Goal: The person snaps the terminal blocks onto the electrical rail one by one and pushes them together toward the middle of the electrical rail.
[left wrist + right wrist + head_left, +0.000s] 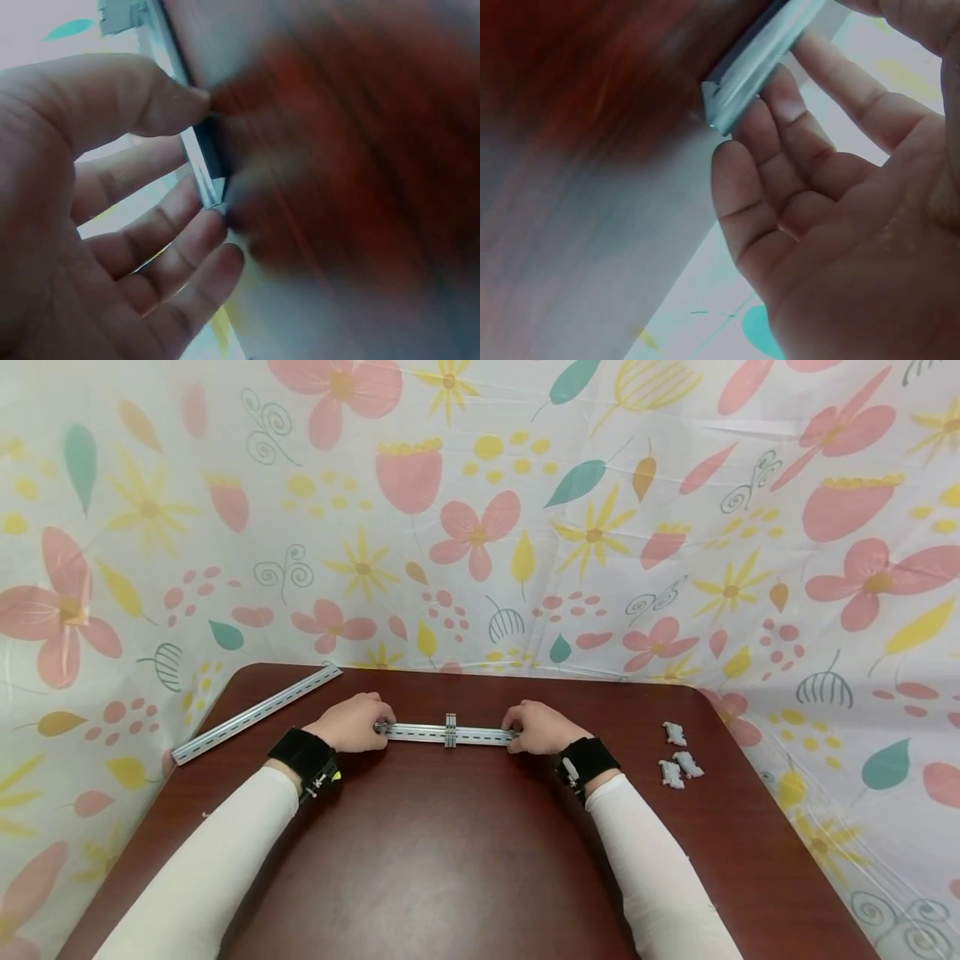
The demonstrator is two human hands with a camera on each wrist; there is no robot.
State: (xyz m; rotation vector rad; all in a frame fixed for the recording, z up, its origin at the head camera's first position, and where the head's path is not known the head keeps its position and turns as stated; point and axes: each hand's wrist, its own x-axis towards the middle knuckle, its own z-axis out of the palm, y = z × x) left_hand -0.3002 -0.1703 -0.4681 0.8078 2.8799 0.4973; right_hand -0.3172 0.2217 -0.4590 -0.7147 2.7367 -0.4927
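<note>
A short slotted metal DIN rail (416,732) lies crosswise near the far side of the table. Small grey clip-like pieces (450,731) sit across its middle, close together. My left hand (352,723) grips the rail's left end; in the left wrist view the thumb (176,105) is on one side and the fingers on the other. At the right end, my right hand (546,727) holds the rail in the same way. The right wrist view shows that rail end (731,101) against the fingers, with the thumb partly out of frame.
A longer slotted rail (258,713) lies slanted along the table's left edge. Three loose grey plastic pieces (674,732) lie at the right of the brown table (420,860). Behind the table hangs a flower-printed curtain (480,610).
</note>
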